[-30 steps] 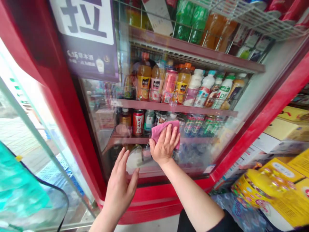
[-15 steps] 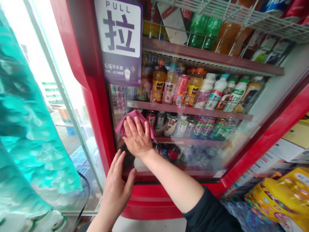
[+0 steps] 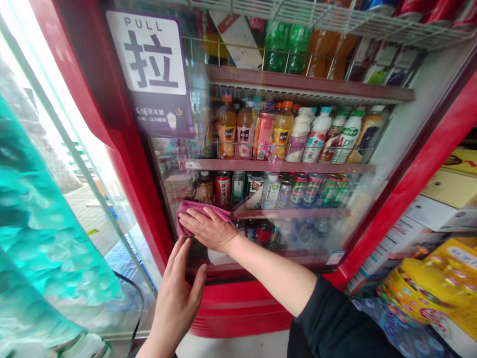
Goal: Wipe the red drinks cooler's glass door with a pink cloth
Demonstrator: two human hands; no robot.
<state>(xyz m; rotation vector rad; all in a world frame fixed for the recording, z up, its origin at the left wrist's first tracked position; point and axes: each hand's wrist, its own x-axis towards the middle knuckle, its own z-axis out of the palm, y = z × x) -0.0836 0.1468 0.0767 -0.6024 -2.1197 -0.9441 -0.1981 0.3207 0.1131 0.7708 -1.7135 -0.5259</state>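
Note:
My right hand [image 3: 208,229] holds a pink cloth [image 3: 185,206] pressed against the glass door [image 3: 242,256] of a red drinks fridge, near the door's lower left. The fingers lie nearly flat over the cloth and point left. Below it, my left hand [image 3: 179,286] is raised by the fridge's red frame [image 3: 134,174], thumb and fingers apart, with nothing in it. Whether its fingertips touch the door I cannot tell. Behind the glass, cans such as a red can [image 3: 222,189] and several bottles like the orange-capped juice bottle [image 3: 282,130] stand on shelves.
A purple and white "PULL" sign [image 3: 156,89] is on the door's upper left. Turquoise wrapped packs [image 3: 40,219] stand at the left beside a window. Stacked boxes [image 3: 421,214] and a yellow tub [image 3: 413,293] crowd the right side.
My right hand and the cloth have slid down the glass, and the hand has turned to point more to the left. My left hand is nearly where it was. The view has shifted slightly.

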